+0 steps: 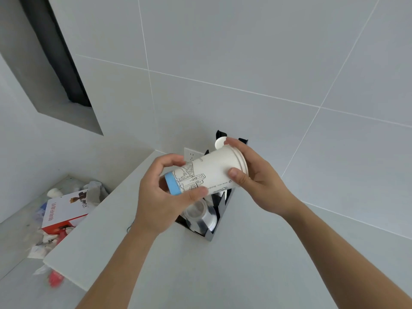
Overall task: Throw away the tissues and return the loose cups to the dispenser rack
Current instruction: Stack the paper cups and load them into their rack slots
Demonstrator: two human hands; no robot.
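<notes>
A stack of white paper cups (209, 170) with a blue base band and a line drawing lies on its side in the air above the counter. My left hand (160, 197) grips its blue base end. My right hand (252, 175) holds the rim end. Right behind and below the cups stands the black dispenser rack (217, 228), with clear plastic cups (198, 211) lying inside it. Another white cup bottom (219, 142) shows at the rack's top, behind my right fingers.
The pale counter (200, 264) ends at a left edge. Beyond that edge, lower down, lie crumpled tissues (38, 250), a red and white box (64, 210) and other litter. A wall socket (190, 155) sits behind the cups. Grey wall tiles fill the background.
</notes>
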